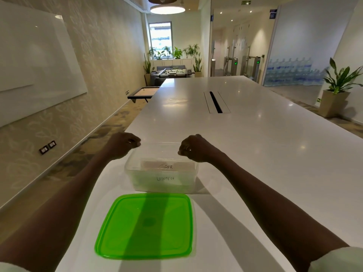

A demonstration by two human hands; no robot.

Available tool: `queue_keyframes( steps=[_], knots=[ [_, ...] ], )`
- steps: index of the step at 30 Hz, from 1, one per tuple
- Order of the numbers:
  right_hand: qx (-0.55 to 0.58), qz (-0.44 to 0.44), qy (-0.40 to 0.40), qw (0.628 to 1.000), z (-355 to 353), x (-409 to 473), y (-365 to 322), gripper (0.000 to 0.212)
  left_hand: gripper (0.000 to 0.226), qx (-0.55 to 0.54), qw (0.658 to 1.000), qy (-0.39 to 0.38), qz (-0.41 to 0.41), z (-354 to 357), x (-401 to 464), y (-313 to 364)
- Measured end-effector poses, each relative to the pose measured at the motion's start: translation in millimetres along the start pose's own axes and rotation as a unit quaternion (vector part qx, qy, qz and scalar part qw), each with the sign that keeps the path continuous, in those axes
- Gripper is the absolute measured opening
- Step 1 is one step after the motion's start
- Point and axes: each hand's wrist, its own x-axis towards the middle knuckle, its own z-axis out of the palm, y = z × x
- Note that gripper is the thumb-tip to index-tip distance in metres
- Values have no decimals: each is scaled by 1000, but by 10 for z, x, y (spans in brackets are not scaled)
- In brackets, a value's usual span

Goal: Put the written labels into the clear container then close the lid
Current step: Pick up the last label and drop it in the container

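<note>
Pale whitish sleeve (337, 260) cuffs pushed up near elbows; forearms bare.

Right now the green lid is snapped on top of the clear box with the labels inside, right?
Not quite. The head view shows the green lid lying flat on the table in front of the clear box, which is open. The labels are inside.

Long white tabletop (245, 134) with a central black cable slot (215, 102), running down a bright office room toward a window (160, 39) fronted by a row of potted plants (174, 53) on low white cabinets. Left: leaf-patterned beige wall carrying a glossy whiteboard (33, 69) and wall sockets (47, 147), above patterned carpet (110, 126); a foosball table (174, 72) stands at the far end. Right: glass partition, stacked water bottles (292, 72), turnstile gates (245, 64) and a planter (334, 103), lit by round pendant lamps (167, 9).
</note>
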Motion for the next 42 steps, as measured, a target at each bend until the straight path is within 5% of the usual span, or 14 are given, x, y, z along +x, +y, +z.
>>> queue_keyframes(
  steps=[4,9,18,42],
  knots=[
    [19,25,146,989,27,-81,111,23,27,-51,990,108,-73,41,-51,-129],
    [7,115,230,966,176,-169,262,28,29,-82,982,100,-137,122,-111,-312],
    [21,237,200,951,452,-286,308,37,28,-230,943,73,-230,325,-238,-350],
    [118,220,205,947,486,-300,359,50,39,-333,901,81,-265,390,-247,-258]
  ],
)
